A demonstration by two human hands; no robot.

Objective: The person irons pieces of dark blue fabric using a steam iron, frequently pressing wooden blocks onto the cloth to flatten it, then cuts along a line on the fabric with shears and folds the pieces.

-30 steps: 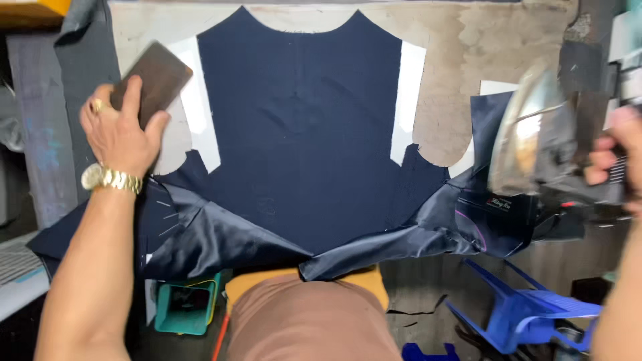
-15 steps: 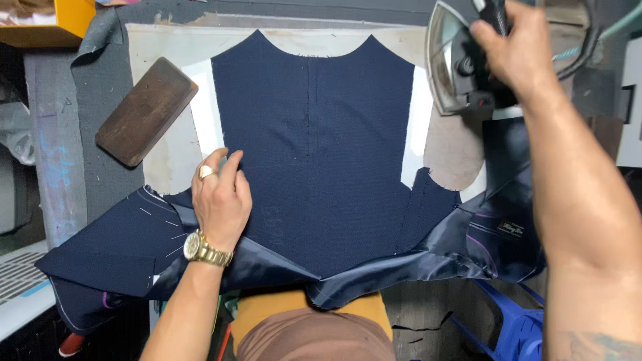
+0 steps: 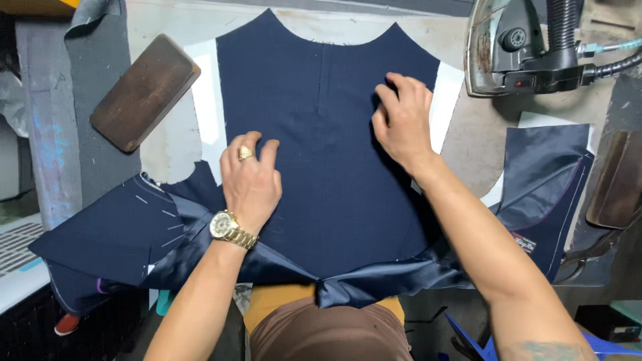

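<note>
A navy cloth garment panel (image 3: 321, 113) with a centre seam lies flat on the pressing table (image 3: 167, 20). My left hand (image 3: 251, 180), with a ring and a gold watch, rests palm down on the panel's lower left part. My right hand (image 3: 401, 120) presses its fingers onto the panel's right side, near the white edge strip (image 3: 445, 100). Shiny navy lining (image 3: 374, 277) bunches along the table's near edge. Neither hand holds anything.
A brown wooden block (image 3: 144, 93) lies at the left on the table. A steam iron (image 3: 515, 47) with a black hose stands at the top right. Another wooden block (image 3: 615, 180) and scissors (image 3: 588, 257) sit at the far right. More navy pieces (image 3: 114, 234) hang at left.
My right hand has let go of the iron, which now stands at the top right, and come down onto the panel's right side. My left hand stays on the panel's lower left.
</note>
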